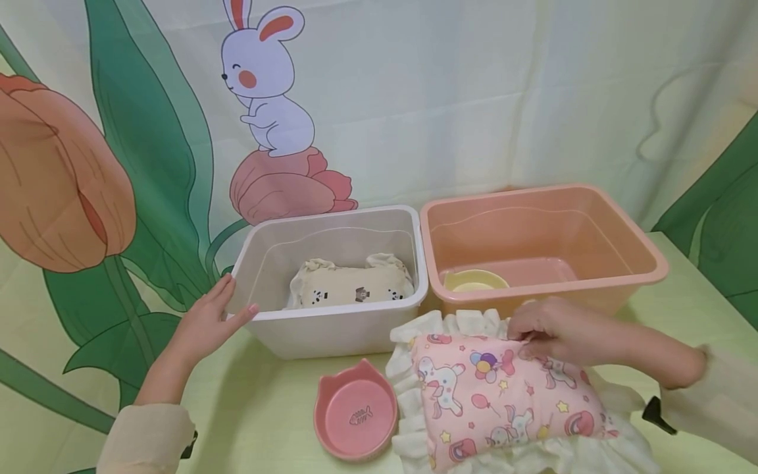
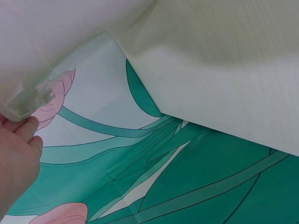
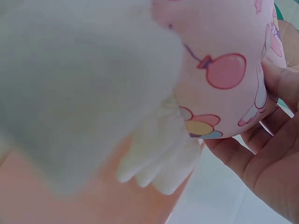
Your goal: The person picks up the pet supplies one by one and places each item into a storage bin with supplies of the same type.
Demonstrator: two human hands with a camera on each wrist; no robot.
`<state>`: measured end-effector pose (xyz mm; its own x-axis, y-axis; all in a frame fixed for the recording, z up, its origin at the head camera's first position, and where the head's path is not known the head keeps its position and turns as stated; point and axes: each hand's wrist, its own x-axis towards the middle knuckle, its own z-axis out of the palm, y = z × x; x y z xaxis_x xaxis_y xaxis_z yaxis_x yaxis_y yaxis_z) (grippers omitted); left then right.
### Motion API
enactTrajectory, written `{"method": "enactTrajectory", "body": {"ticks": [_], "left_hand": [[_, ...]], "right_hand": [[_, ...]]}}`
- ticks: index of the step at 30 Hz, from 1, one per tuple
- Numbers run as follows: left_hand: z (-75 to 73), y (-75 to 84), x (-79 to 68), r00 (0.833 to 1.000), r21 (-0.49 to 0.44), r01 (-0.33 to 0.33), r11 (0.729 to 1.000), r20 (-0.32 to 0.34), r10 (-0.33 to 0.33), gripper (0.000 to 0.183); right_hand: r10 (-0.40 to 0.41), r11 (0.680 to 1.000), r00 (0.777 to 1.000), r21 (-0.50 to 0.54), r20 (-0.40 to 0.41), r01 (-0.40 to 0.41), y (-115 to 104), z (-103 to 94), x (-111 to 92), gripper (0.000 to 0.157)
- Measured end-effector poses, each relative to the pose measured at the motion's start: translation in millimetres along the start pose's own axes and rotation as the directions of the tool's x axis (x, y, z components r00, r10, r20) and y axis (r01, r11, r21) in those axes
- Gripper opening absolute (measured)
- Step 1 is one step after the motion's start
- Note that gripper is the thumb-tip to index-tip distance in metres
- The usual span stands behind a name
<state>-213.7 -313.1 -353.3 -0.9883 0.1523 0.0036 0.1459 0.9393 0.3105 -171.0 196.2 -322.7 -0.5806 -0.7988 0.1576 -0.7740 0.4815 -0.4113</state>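
My right hand point(image 1: 553, 332) pinches the upper part of a pink pillow point(image 1: 491, 401) printed with unicorns and balloons. Cream ruffles frame the pillow, which is tilted in front of the peach bin point(image 1: 636, 266). Seen from the right wrist, the thumb and fingers point(image 3: 275, 88) close on the pillow's printed cloth point(image 3: 219, 102). My left hand point(image 1: 204, 322) rests at the front left corner of a white bin point(image 1: 340, 332), its thumb against the front rim and its fingers along the left side. A cream ruffled pillow point(image 1: 340, 283) with small animal prints lies inside the white bin.
A pink cat-eared bowl point(image 1: 355, 408) with a fishbone mark sits on the pale green table point(image 1: 260, 408), left of the pink pillow. Inside the peach bin is a yellow bowl point(image 1: 476, 281). Behind both bins hangs a printed curtain point(image 1: 414, 99).
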Motion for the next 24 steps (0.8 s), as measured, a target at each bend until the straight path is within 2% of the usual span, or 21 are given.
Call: {"method": "enactTrajectory", "body": {"ticks": [9,16,24], "left_hand": [[-0.2,0.8,-0.5,1.0,0.004,0.006,1.0,0.006,-0.006,0.081],[-0.5,1.4,-0.8,1.0,0.005,-0.002,1.0,0.002,0.002,0.081],[0.0,0.8,-0.3,1.0,0.004,-0.006,1.0,-0.002,0.006,0.081]], "right_hand": [[0.012,0.999,1.0,0.041,0.028,-0.014,-7,-9.3,5,0.014],[0.088,0.996,0.994,0.016,0.058,-0.089,-11,-16.0,7,0.016],[0.044,0.999,0.998,0.006,0.042,-0.044,-13,-21.4,11,0.014]]}}
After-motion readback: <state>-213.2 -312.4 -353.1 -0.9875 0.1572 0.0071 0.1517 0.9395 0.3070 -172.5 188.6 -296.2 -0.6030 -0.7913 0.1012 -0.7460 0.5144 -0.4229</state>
